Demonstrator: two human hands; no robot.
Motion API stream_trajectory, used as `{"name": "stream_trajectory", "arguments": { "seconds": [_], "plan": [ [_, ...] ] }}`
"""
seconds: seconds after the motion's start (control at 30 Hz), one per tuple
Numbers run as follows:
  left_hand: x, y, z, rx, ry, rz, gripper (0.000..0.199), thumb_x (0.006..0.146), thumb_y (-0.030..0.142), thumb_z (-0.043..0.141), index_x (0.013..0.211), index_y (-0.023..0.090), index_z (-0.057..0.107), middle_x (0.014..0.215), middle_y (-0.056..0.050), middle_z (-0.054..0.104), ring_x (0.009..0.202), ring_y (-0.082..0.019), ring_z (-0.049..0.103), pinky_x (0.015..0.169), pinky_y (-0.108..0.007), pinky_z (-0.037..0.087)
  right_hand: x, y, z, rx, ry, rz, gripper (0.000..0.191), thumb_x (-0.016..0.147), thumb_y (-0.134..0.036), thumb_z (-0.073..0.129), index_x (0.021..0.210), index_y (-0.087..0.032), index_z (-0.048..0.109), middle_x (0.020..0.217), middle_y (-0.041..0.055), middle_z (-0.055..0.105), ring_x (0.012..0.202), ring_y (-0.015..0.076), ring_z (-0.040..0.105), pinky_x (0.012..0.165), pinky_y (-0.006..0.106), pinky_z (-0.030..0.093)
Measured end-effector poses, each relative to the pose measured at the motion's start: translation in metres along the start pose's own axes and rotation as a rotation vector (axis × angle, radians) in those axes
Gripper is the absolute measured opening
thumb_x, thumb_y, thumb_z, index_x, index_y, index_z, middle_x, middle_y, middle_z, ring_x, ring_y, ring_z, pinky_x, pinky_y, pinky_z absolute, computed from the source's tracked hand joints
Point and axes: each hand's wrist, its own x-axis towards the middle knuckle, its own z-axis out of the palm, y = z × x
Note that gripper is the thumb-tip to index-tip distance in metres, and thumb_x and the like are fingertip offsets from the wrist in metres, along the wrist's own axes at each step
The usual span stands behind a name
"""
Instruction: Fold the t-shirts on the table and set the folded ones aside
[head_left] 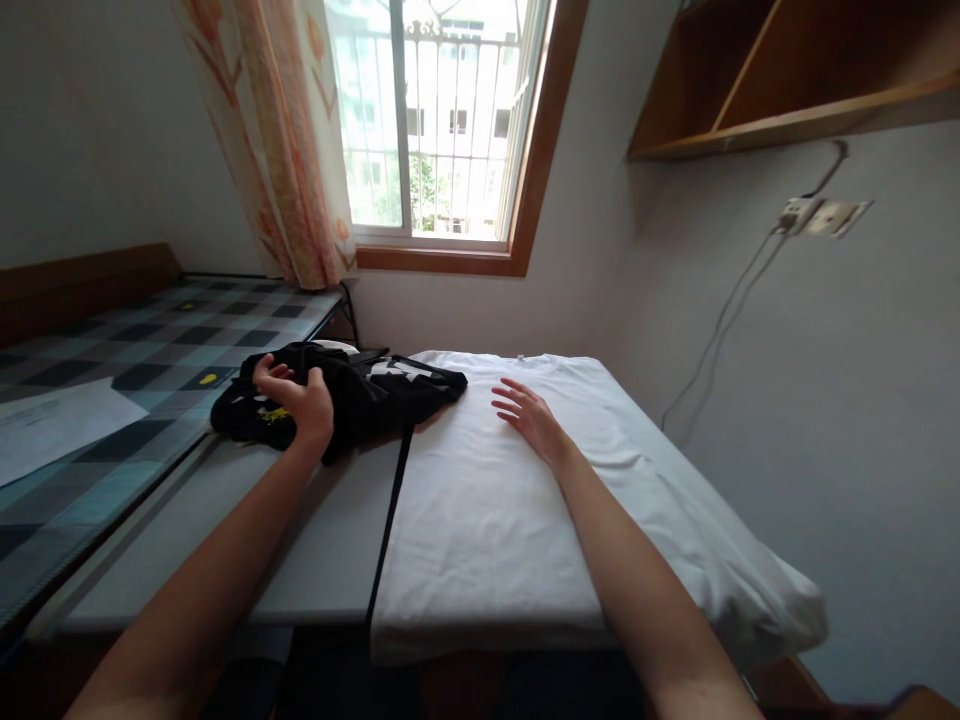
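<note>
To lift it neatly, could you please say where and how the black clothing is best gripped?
Probably grip the black clothing by its slim end, from the right: that end tapers over the white cloth, facing the right hand; the rest lies bunched.

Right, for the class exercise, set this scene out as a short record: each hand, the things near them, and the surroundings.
Left hand: open, thumb apart, at the black fabric bundle; contact unclear
Right hand: open, fingers spread, over the white cloth; contact unclear
Bundle: crumpled, white and yellow markings, overlapping the cloth's left edge
Left side: paper on checked bedding
Behind: window, patterned curtain
Upper right: wooden shelf
</note>
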Motion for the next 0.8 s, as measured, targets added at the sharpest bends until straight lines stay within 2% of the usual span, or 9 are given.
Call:
{"name": "stream_trajectory", "arguments": {
  "seconds": [0.03,0.1,0.2,0.27,0.33,0.4,0.53,0.67,0.8],
  "plan": [
    [-0.001,0.005,-0.003,0.08,0.045,0.114,0.055,0.073,0.011,0.063,0.124,0.014,0.043,0.128,-0.013,0.048,0.117,-0.023,0.048,0.108,-0.041,0.035,0.001,0.001,0.0,-0.019,0.006,0.006,0.039,0.081,-0.043,0.071,0.118,-0.031,0.067,0.124,0.0049,0.067,0.107,0.0218,0.065,0.088,0.033,0.05],
    [-0.009,0.018,-0.007,0.173,-0.096,0.366,0.043,0.077,0.013,0.06,0.119,0.015,0.051,0.125,-0.013,0.052,0.122,-0.026,0.046,0.11,-0.044,0.033,0.002,0.004,0.0,-0.057,0.018,0.018,0.038,0.08,-0.043,0.072,0.114,-0.028,0.068,0.119,0.0061,0.068,0.103,0.0211,0.065,0.086,0.032,0.05],
    [-0.034,0.031,-0.009,0.263,-0.56,0.655,0.027,0.088,0.025,0.053,0.113,0.019,0.06,0.124,-0.012,0.058,0.124,-0.026,0.049,0.108,-0.043,0.034,0.003,0.006,0.0,-0.095,0.018,0.026,0.037,0.078,-0.042,0.073,0.111,-0.025,0.07,0.112,0.0073,0.07,0.097,0.0194,0.066,0.083,0.03,0.05],
    [-0.05,0.032,-0.008,0.392,-0.838,0.768,0.041,0.087,0.037,0.057,0.124,0.021,0.058,0.134,-0.013,0.056,0.13,-0.029,0.046,0.108,-0.045,0.032,0.002,0.005,0.0,-0.112,0.013,0.034,0.037,0.078,-0.042,0.073,0.111,-0.024,0.07,0.108,0.0072,0.07,0.095,0.0184,0.065,0.081,0.029,0.049],
    [-0.061,0.026,-0.007,0.547,-0.969,0.808,0.06,0.082,0.046,0.063,0.135,0.02,0.052,0.142,-0.015,0.05,0.135,-0.032,0.041,0.108,-0.047,0.03,0.001,0.004,0.001,-0.12,0.011,0.038,0.037,0.078,-0.042,0.073,0.11,-0.024,0.069,0.106,0.0069,0.07,0.094,0.0174,0.065,0.08,0.028,0.049],
    [-0.063,0.018,-0.006,0.669,-0.983,0.793,0.062,0.083,0.047,0.062,0.136,0.018,0.052,0.145,-0.017,0.048,0.136,-0.033,0.04,0.107,-0.047,0.031,0.0,0.003,0.001,-0.124,0.01,0.039,0.037,0.078,-0.042,0.072,0.11,-0.024,0.069,0.103,0.0063,0.07,0.092,0.0166,0.064,0.079,0.027,0.048],
    [-0.055,0.007,-0.006,0.811,-0.926,0.72,0.043,0.091,0.041,0.05,0.125,0.017,0.061,0.143,-0.019,0.05,0.13,-0.034,0.046,0.103,-0.048,0.035,0.0,0.003,0.002,-0.133,0.007,0.045,0.037,0.077,-0.043,0.072,0.109,-0.023,0.069,0.098,0.0056,0.07,0.088,0.0159,0.064,0.076,0.027,0.047],
    [-0.048,0.004,-0.006,0.936,-0.887,0.602,0.048,0.092,0.039,0.046,0.129,0.012,0.058,0.138,-0.024,0.054,0.119,-0.038,0.054,0.093,-0.05,0.041,0.0,0.003,0.003,-0.135,0.016,0.037,0.036,0.077,-0.042,0.072,0.107,-0.023,0.07,0.095,0.0047,0.07,0.086,0.015,0.063,0.076,0.026,0.048],
    [-0.039,-0.001,-0.005,1.039,-0.89,0.524,0.045,0.093,0.04,0.04,0.118,0.008,0.062,0.111,-0.025,0.067,0.104,-0.038,0.062,0.086,-0.046,0.045,-0.001,0.002,0.005,-0.151,0.028,0.04,0.035,0.075,-0.041,0.074,0.105,-0.023,0.071,0.092,0.0045,0.07,0.084,0.0154,0.063,0.075,0.028,0.048]
  ]
}}
